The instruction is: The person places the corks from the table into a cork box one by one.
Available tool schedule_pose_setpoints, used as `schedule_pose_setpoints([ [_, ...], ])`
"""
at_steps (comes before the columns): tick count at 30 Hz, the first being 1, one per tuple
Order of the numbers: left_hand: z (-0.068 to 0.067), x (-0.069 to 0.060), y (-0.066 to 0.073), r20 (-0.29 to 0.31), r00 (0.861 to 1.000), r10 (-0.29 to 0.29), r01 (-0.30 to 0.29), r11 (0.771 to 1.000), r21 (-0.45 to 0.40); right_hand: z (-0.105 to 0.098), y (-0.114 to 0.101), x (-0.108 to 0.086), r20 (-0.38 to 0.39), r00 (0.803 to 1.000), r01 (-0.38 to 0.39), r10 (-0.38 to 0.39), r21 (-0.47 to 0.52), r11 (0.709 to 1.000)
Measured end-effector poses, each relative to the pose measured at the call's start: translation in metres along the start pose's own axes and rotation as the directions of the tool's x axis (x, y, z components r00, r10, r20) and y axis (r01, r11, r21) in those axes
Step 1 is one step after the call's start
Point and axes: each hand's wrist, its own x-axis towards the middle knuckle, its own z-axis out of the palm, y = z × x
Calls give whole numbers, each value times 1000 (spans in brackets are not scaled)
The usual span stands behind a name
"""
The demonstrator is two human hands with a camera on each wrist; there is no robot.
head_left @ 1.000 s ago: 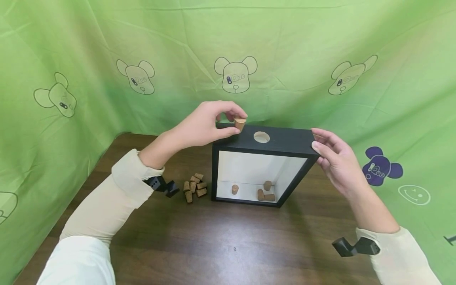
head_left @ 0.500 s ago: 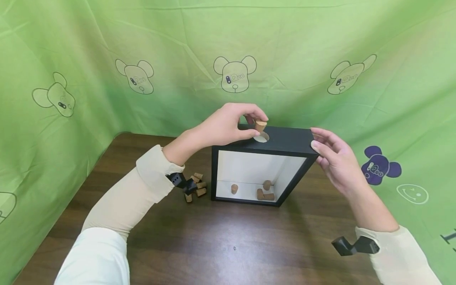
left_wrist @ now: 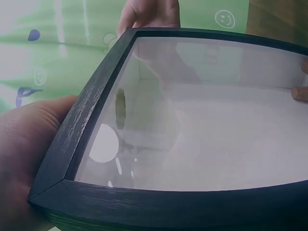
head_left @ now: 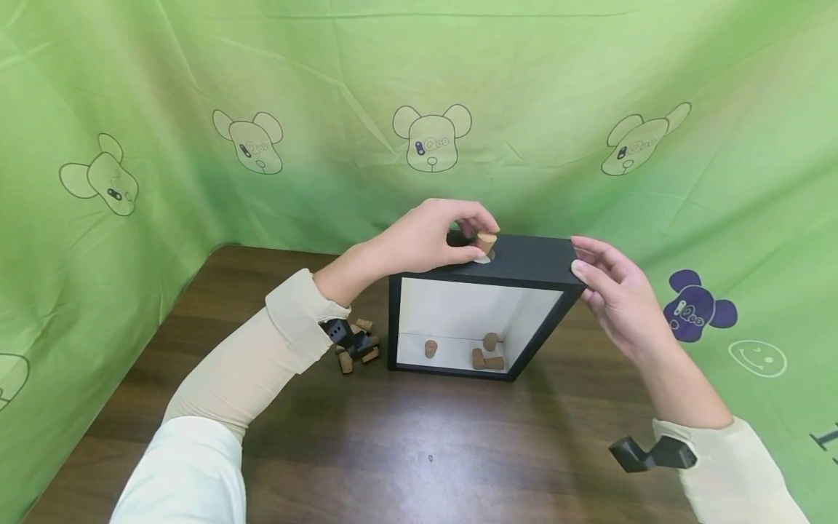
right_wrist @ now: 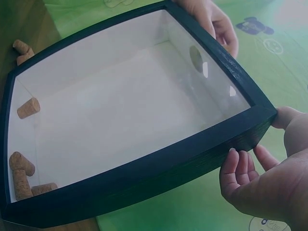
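Between thumb and fingers, my left hand [head_left: 425, 236] pinches a tapered cork [head_left: 486, 242] right at the round hole in the top of a black-framed box [head_left: 533, 253]. The cork stands nearly upright and covers part of the hole; a white patch shows below it. My right hand [head_left: 612, 291] grips the box's upper right corner, thumb at the front edge. Through the clear front, several corks lie on the white floor inside; one cork [head_left: 431, 349] stands apart at the left. In the right wrist view, the right hand's fingers [right_wrist: 230, 171] touch the frame's side.
A loose pile of corks [head_left: 346, 362] lies on the brown wooden table [head_left: 419, 451] left of the box, partly hidden by the left wrist's black camera [head_left: 340, 333]. Green printed cloth [head_left: 327, 189] hangs close behind the box and along both sides.
My left hand has carried the cork rightward along the box top, from left of the hole to over it, then lowered it slightly. My right hand and the box stay put.
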Motion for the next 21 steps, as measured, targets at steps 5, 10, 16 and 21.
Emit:
schedule_pose_setpoints([
  [5,-1,-1,1,8,1000,-7,7,1000,-1,0,1,0,3,1000,5,-5,-6,1000],
  [10,-4,-5,0,-5,1000,-3,3,1000,5,0,1,-1,11,1000,10,-10,6,1000],
  [16,-14,-19,-9,-53,998,-44,46,998,31,-1,0,0,10,1000,6,-6,-4,1000],
  [21,-25,-38,-18,-102,990,-96,100,995,28,-2,0,0,2,1000,1,-1,-9,1000],
])
